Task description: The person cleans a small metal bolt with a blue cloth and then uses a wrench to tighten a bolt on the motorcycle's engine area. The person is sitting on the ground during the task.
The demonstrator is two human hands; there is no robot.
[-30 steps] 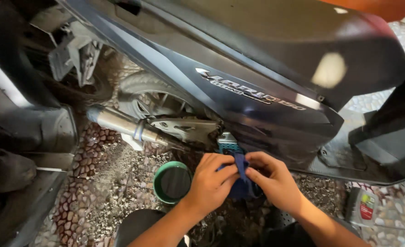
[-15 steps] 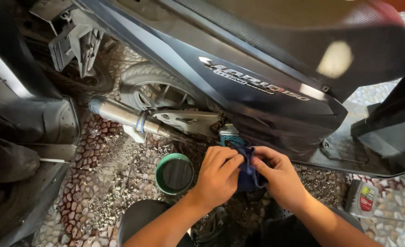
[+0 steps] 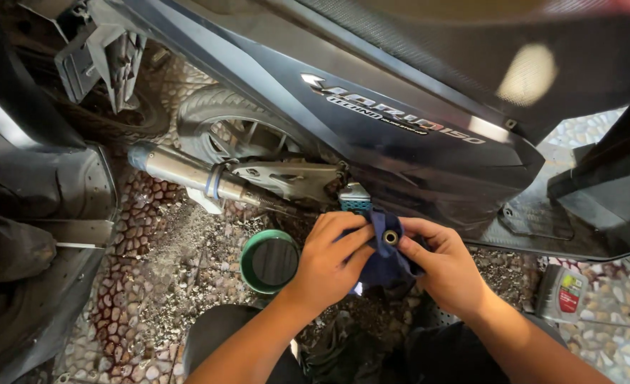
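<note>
Pebbled floor under scooter: both your hands, left hand and right hand, closed on blue rag, small metal part between them, nearer right.

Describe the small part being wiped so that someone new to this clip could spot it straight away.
Start at the scooter's dark side panel and drop to the two hands below its lower edge. The left hand and right hand bunch a dark blue cloth between them. The part is the small round metal piece poking from the cloth's top, with a dark centre hole, far smaller than the green-rimmed cup to the left.
</note>
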